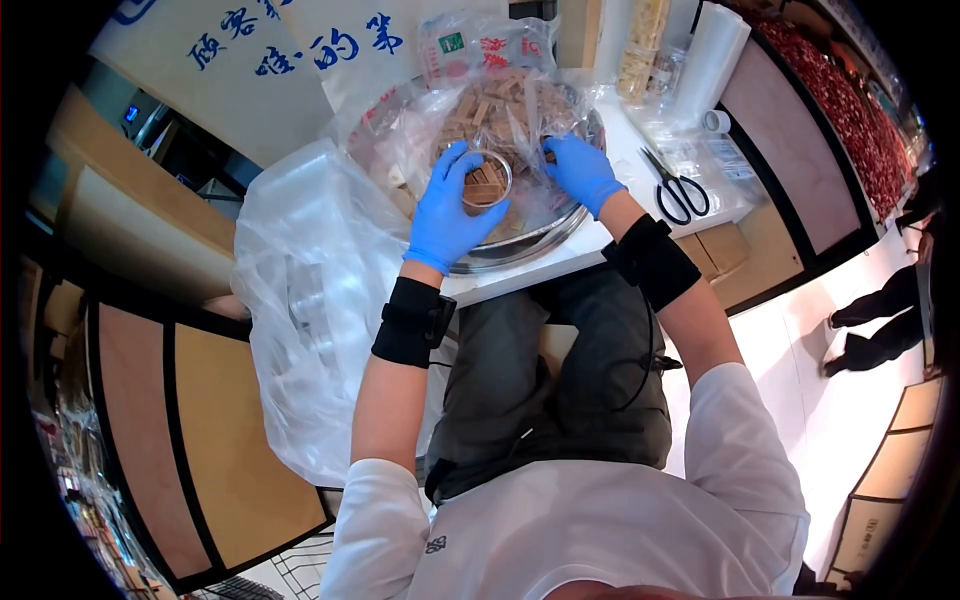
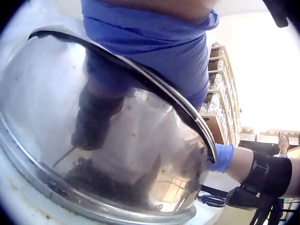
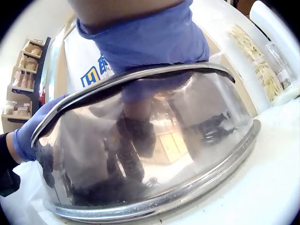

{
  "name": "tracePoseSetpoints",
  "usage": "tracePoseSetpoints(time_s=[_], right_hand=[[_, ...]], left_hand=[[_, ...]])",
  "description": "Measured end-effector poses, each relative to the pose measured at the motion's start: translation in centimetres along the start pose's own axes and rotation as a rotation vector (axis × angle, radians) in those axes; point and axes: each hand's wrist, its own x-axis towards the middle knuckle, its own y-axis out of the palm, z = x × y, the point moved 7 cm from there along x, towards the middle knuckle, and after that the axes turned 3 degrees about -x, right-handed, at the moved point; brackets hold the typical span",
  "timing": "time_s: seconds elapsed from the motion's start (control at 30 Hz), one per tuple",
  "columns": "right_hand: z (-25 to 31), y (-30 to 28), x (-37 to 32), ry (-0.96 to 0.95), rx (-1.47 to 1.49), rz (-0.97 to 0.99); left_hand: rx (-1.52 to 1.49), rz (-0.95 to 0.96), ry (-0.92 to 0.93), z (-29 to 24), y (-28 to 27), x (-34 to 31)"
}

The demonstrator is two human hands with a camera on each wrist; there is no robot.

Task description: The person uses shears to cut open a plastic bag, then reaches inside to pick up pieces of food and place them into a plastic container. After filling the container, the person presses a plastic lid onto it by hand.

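In the head view my blue-gloved left hand (image 1: 440, 212) grips a clear round tub (image 1: 509, 182) by its side, fingers and thumb spread around it. Brown rectangular pieces (image 1: 484, 190) lie inside the tub. It is held over a steel basin (image 1: 530, 248) lined with clear plastic and heaped with more brown pieces (image 1: 505, 110). My right hand (image 1: 583, 172), also gloved, reaches over the basin's right side, fingertips down at the heap; I cannot tell whether they pinch a piece. Both wrist views show mostly the basin's shiny outer wall (image 2: 136, 140), with the fingers hidden beyond the rim.
Black-handled scissors (image 1: 680, 195) lie on the white table right of the basin, near clear plastic bags (image 1: 725, 160). Behind stand a white plastic roll (image 1: 712, 65) and a tall clear jar (image 1: 643, 50). A large translucent bag (image 1: 300, 300) hangs at the left.
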Motion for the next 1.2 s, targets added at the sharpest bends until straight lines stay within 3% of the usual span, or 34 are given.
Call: tracePoseSetpoints(time_s=[0.17, 0.37, 0.47, 0.6, 0.8, 0.87, 1.03, 1.2], right_hand=[[1.0, 0.1, -0.1, -0.004, -0.205, 0.15], [1.3, -0.1, -0.2, -0.002, -0.181, 0.208], [1.2, -0.4, -0.5, -0.048, -0.102, 0.065], [0.5, 0.2, 0.1, -0.054, -0.097, 0.065], [0.9, -1.7, -0.6, 0.011, 0.162, 0.083], [0.8, -3.1, -1.5, 0.053, 0.191, -0.055], [2.7, -8.5, -2.8, -0.014, 0.347, -0.077], [7.3, -10.2, -3.0, -0.119, 0.646, 0.031]], left_hand=[[0.084, 0.048, -0.117, 0.4, 0.0, 0.1], [0.15, -0.029, -0.135, 0.6, -0.3, -0.1], [0.201, -0.027, -0.153, 0.9, -0.1, -0.3], [0.166, -0.013, -0.148, 1.1, -0.3, -0.3], [0.102, 0.013, -0.215, 1.3, -0.4, -0.2], [0.115, 0.05, -0.196, 1.1, -0.2, -0.3], [0.084, 0.034, -0.176, 0.8, -0.7, -0.2], [0.024, 0.029, -0.171, 1.0, -0.5, -0.2]])
